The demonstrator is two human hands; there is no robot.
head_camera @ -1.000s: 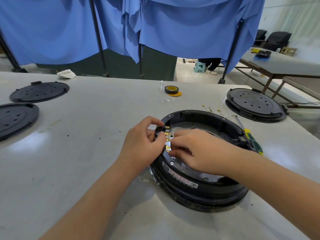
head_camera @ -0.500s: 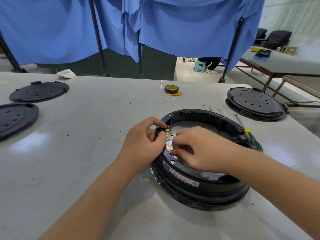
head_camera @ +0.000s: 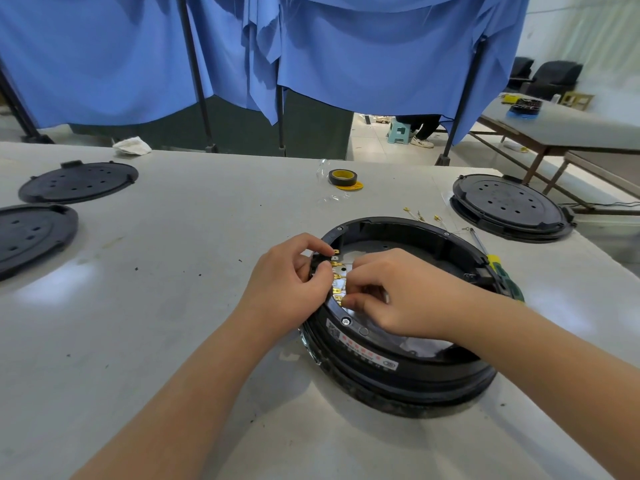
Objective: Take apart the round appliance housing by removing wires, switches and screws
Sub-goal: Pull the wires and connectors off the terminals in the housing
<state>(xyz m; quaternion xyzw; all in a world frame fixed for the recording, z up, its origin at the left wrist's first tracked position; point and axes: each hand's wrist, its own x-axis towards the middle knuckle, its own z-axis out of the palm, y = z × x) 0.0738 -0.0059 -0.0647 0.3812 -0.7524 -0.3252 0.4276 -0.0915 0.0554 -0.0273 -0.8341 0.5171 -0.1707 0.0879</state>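
- Now my left hand [head_camera: 287, 289] pinches the small black switch block [head_camera: 320, 261] at the rim of the round black housing [head_camera: 398, 344] on the grey table [head_camera: 173, 306].
- My right hand [head_camera: 398, 296] curls, pinching near the brass terminals [head_camera: 336, 292]; what it holds, I cannot tell.
- Glossy plastic ring, flat metal tabs.

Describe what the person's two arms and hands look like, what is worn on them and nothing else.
Both forearms are bare up to the frame edge: no sleeves show. The left hand and the right hand wear no gloves. No rings, watch, bracelets or markings are visible on either hand or wrist. The nails that show look short and unpainted.
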